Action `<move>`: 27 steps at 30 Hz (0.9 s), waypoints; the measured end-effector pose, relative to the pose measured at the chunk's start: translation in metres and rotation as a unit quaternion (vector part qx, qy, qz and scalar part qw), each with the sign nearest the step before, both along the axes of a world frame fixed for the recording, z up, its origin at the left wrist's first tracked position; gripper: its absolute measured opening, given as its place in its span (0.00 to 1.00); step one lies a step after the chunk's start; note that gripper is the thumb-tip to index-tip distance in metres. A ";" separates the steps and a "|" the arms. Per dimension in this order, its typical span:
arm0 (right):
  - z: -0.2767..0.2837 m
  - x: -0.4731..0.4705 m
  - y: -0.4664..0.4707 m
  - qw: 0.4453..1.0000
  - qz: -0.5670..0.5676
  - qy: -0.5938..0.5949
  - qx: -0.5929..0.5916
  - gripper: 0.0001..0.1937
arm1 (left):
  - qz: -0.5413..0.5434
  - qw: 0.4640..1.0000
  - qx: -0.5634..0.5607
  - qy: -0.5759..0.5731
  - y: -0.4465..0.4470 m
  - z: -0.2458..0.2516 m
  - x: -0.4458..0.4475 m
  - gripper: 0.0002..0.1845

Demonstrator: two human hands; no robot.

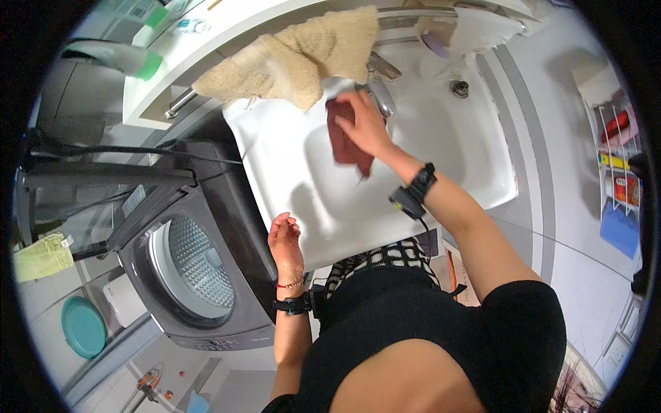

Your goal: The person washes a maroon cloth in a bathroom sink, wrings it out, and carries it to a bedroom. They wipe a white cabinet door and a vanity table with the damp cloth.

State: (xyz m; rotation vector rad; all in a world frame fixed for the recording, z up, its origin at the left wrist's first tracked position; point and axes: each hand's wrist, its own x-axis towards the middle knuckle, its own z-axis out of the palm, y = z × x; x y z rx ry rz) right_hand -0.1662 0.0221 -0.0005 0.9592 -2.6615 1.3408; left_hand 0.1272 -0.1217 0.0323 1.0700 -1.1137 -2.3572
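My right hand (364,124) grips a dark red cloth (347,147) that hangs over the white ceramic sink (335,206), close to the chrome faucet (382,98). Fingers and cloth are slightly blurred. At the sink's front left edge, my left hand (285,242) is raised with curled fingers and nothing visible in it; whether the fingers touch one another is hard to tell. A beige towel (310,57) drapes over the metal rail behind the sink.
Left of the sink stands a top-loading washing machine (217,258), its lid up, with a black cable (170,151) running beside it. A white shelf (150,98) spans the back. On the right wall hangs a white wire rack (614,160) with several items.
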 end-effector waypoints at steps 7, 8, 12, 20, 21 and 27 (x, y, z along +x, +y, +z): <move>-0.057 -0.018 -0.077 0.961 -0.087 0.078 0.249 0.31 | 0.018 0.998 -0.065 -0.006 0.003 0.001 0.020 0.08; -0.064 -0.008 -0.082 0.971 -0.026 0.082 0.221 0.30 | 0.028 0.998 -0.062 -0.008 0.002 0.002 0.025 0.08; -0.078 0.064 -0.092 0.982 0.160 0.036 0.088 0.33 | 0.046 0.998 -0.046 -0.009 -0.003 0.003 0.036 0.08; -0.049 0.146 0.027 0.820 0.533 -0.188 0.094 0.21 | 0.059 0.996 -0.065 0.013 -0.003 0.007 0.023 0.08; -0.049 0.141 0.044 0.817 0.531 -0.219 0.048 0.18 | 0.051 0.996 -0.067 0.018 -0.001 0.008 0.020 0.08; -0.070 0.063 0.140 0.836 0.477 -0.206 0.174 0.15 | 0.020 0.997 -0.071 -0.006 0.014 0.022 -0.003 0.08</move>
